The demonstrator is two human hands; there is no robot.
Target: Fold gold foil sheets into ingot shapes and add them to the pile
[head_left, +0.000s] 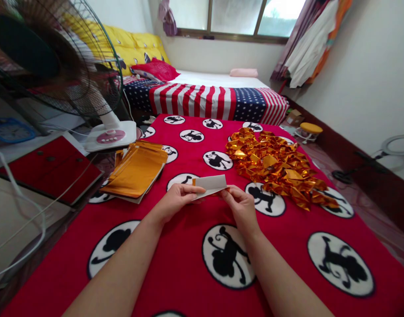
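Note:
Between my two hands is a sheet of foil paper [211,184], its whitish back facing me and a bit of gold showing at its left edge. The sheet is bent along its length, with one part standing up. My left hand [178,197] pinches its left end, and my right hand [239,201] grips the right end between thumb and fingers. To the left lies a stack of flat gold paper sheets [135,169]. On the right is a heap of folded shiny gold foil pieces [274,163].
A red blanket [175,264] with monkey prints covers the surface under my hands. At the left stand a fan [111,134] and a blue clock [12,130]. Beyond is a bed with a striped, starred cover [202,100]. A yellow stool [310,128] is at the right.

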